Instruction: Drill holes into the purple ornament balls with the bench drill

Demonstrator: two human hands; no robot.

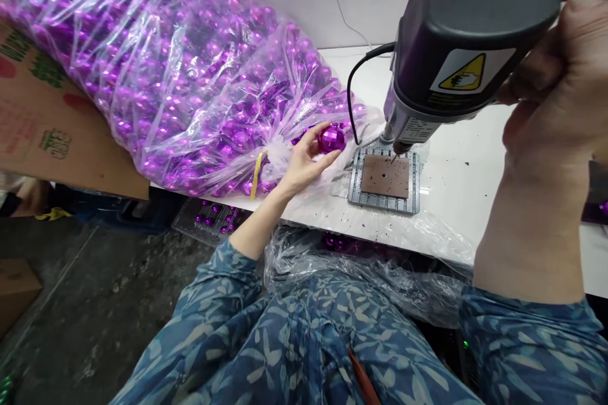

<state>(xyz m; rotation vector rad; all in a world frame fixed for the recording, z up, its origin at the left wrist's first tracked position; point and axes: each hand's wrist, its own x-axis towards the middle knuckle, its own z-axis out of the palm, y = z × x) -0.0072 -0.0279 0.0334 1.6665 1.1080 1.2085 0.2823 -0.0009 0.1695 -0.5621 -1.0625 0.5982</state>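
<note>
Between the thumb and fingers of my left hand is a shiny purple faceted ball ornament. That hand is at the tied mouth of a big clear plastic bag packed with similar purple balls. My right hand is raised at the side of a black bench drill press, its fingers partly hidden behind the machine; what they grip there is out of sight. Under the drill bit lies a brown board with a small hole, resting on the slotted metal base.
A cardboard box stands left of the bag. Purple flakes dot the white table. Crumpled clear plastic hangs over the table's front edge, and a tray of purple balls sits lower down. Another person's hand shows at far left.
</note>
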